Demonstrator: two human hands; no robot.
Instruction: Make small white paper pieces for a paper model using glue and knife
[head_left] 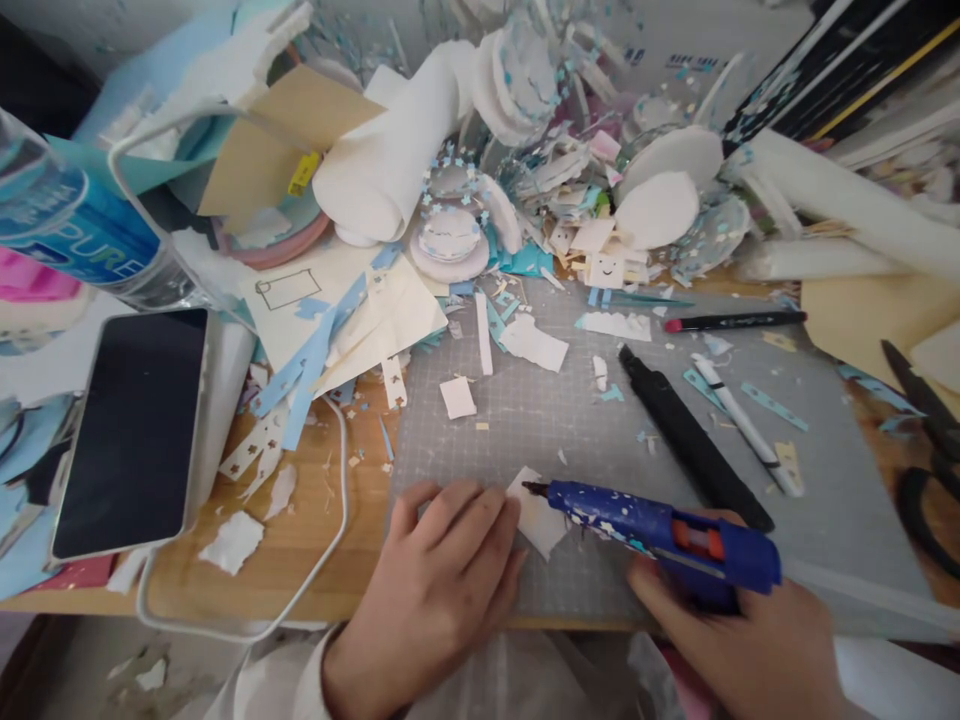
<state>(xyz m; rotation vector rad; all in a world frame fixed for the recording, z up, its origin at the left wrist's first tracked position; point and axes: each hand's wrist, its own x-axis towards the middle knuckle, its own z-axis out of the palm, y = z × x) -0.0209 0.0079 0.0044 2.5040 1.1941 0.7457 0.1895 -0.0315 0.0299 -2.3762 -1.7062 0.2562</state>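
Observation:
My right hand (750, 640) is wrapped round a blue glue gun (660, 530) at the near edge of the grey cutting mat (600, 430). The gun's dark nozzle (536, 489) points left and touches a small white paper piece (541, 520). My left hand (439, 590) lies on the mat beside it, fingers bent, fingertips pressing on that paper piece's left edge.
A phone (135, 430) lies at the left on the wooden table, with a white cable (330, 520) curving round it. A black craft knife (690, 440), a white pen (742, 425) and a red-capped marker (735, 321) lie on the mat. Scissors (926, 440) sit far right. Foam and paper scraps pile up behind.

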